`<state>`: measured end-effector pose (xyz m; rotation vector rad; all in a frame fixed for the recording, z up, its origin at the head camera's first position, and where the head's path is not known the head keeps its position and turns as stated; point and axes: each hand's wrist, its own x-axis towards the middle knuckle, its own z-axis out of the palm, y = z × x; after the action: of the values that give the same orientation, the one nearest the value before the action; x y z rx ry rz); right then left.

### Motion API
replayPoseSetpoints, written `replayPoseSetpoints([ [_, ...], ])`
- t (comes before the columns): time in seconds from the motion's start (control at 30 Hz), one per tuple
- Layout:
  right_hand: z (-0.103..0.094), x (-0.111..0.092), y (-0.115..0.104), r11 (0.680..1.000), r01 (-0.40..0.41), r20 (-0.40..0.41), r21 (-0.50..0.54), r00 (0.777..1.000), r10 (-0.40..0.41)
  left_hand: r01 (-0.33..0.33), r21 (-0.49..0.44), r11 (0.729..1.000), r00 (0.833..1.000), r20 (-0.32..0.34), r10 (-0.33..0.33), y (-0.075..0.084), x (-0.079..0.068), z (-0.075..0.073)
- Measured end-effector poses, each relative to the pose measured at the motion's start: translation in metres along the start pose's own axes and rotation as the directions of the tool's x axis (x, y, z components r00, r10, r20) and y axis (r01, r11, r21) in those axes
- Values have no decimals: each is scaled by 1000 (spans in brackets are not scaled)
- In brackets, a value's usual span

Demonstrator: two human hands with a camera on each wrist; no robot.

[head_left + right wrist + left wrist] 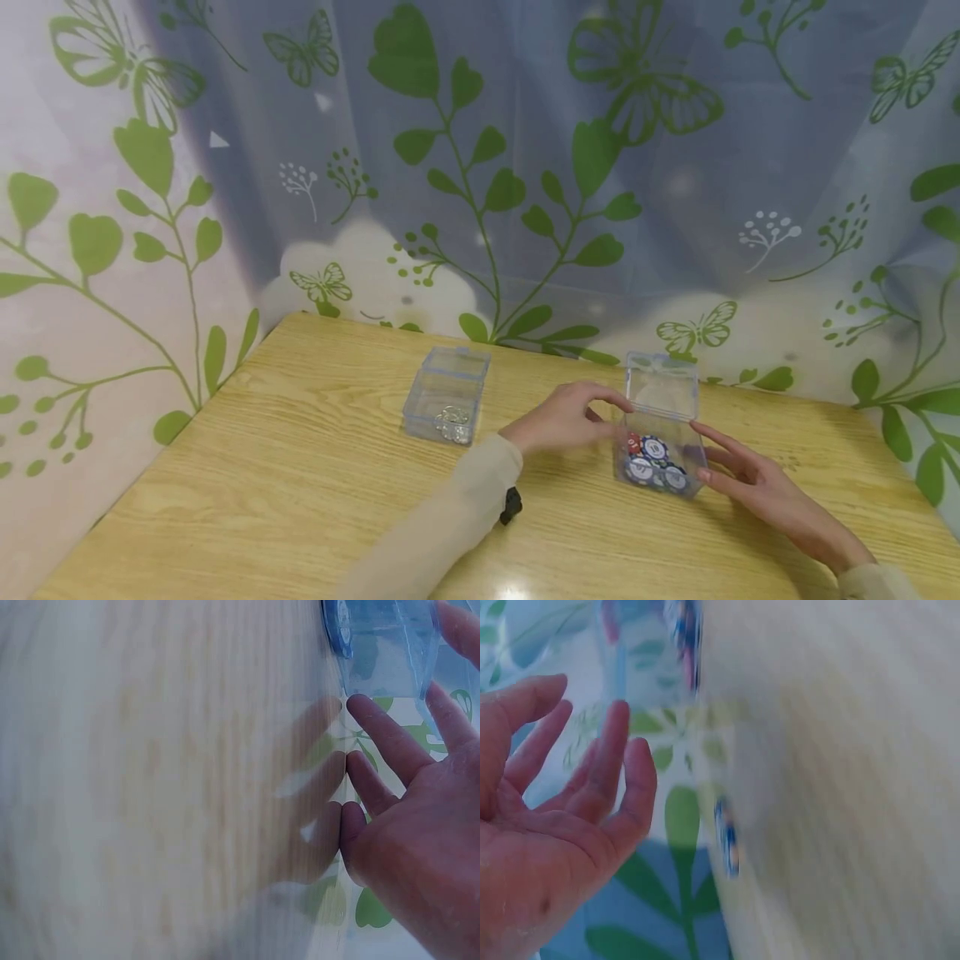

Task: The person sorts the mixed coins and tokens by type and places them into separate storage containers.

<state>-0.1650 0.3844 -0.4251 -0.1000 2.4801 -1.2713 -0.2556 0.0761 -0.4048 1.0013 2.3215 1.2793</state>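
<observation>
A clear plastic box [660, 433] stands on the table with its lid [662, 385] raised at the back. Inside it lie several poker chips [654, 448], mostly blue and white, one red. My left hand [564, 419] is at the box's left side, fingers loosely bent; in the left wrist view its palm is bare, with nothing held. Whether its fingertips touch the box I cannot tell. On the opposite side, my right hand [761, 487] has its thumb and index fingertips against the box's right wall. Its other fingers reach down to the tabletop in the right wrist view.
To the left stands a second clear box [442, 408] with its lid back and several shiny, coin-like discs [453, 423] inside. A leaf-patterned curtain [480, 167] hangs behind the wooden table [285, 467]. A blurred blue-and-white thing [727, 836] shows in the left wrist view.
</observation>
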Motion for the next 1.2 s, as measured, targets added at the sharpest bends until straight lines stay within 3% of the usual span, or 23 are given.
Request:
replayPoseSetpoints([
  [0.2, -1, -1, 2, 1000, -11, 3, -18, 1000, 11, 102, 143, 984, 995, -18, -101, -11, -13, -26],
  [0.43, -1, 0, 3, 1000, -12, -2, -21, 1000, 12, 215, 375, 902, 976, -68, -205, -21, -21, -30],
  [0.57, -1, 0, 3, 1000, -4, -4, -9, 1000, 4, 274, 447, 852, 962, -117, -248, -23, -22, -29],
  [0.7, -2, 0, 2, 1000, 11, -2, 2, 1000, -11, 321, 472, 821, 947, -155, -281, -24, -19, -27],
  [0.83, -2, 1, 1, 1000, 14, -1, 3, 1000, -14, 355, 460, 814, 935, -178, -307, -26, -17, -25],
  [1.03, -1, 0, 2, 1000, 25, -10, -17, 1000, -25, 390, 407, 826, 920, -199, -337, -22, -16, -26],
  [1.2, 0, 0, 4, 998, 46, -21, -38, 999, -47, 397, 378, 836, 918, -187, -351, -21, -17, -27],
])
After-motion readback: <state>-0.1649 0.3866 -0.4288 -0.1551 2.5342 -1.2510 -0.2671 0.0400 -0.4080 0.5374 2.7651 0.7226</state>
